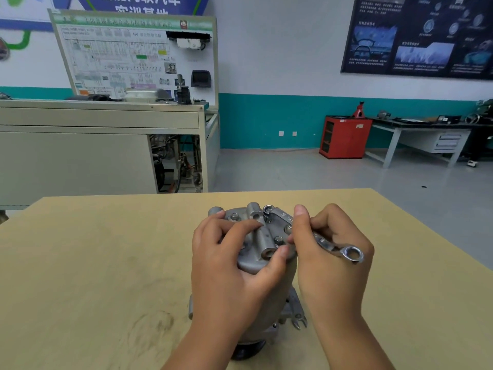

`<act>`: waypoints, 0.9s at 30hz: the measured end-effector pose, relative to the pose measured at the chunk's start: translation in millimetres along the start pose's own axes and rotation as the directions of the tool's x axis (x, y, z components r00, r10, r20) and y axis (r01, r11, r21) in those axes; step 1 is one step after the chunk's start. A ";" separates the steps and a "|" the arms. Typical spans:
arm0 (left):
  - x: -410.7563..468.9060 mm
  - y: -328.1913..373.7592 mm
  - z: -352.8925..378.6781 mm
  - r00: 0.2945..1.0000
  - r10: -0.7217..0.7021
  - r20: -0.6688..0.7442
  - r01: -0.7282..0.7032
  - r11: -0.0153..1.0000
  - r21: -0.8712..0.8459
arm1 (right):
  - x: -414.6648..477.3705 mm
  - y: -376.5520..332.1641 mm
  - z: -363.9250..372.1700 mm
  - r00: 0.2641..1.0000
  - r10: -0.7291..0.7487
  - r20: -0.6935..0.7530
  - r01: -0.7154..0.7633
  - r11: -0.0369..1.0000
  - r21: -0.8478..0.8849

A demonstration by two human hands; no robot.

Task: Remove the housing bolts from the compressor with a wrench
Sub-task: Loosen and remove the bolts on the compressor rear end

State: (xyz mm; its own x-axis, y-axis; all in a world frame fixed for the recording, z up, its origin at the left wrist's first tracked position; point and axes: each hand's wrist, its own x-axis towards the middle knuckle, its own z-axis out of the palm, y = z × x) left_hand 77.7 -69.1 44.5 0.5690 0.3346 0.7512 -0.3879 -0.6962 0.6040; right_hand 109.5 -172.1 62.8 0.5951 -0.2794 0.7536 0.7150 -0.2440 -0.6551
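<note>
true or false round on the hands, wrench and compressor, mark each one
1. The right hand holds the wrench. True.
2. The wrench's far ring end sits on a bolt. True.
3. The left hand is off the compressor. False: its fingers curl round the compressor's top.
4. The compressor lies on the floor. False: it stands on the table.
</note>
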 end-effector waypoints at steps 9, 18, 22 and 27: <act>-0.9 -3.8 1.3 1.000 0.010 -0.004 -0.010 1.000 -0.011 | -0.7 -0.8 2.3 0.942 -0.328 0.066 0.334 0.911 -0.240; -2.0 -5.0 3.1 0.999 0.017 -0.029 -0.018 0.999 -0.028 | 34.4 32.5 -13.2 0.844 0.497 0.204 -0.537 0.791 0.294; -1.9 -5.5 3.4 0.999 0.022 -0.032 -0.023 1.000 -0.014 | 55.1 62.2 3.6 0.706 0.654 0.272 -0.706 0.682 0.192; -1.2 -6.9 5.6 0.995 0.070 -0.066 -0.071 0.997 -0.016 | 75.0 68.4 42.5 0.662 0.613 0.430 -0.681 0.732 0.006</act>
State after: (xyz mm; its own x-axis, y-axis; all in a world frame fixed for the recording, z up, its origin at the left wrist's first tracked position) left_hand 83.7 -68.2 37.9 0.4910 0.3263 0.8078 -0.4391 -0.7081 0.5529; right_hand 218.6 -170.2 76.8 0.9905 0.0651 0.1208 0.1200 0.0170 -0.9926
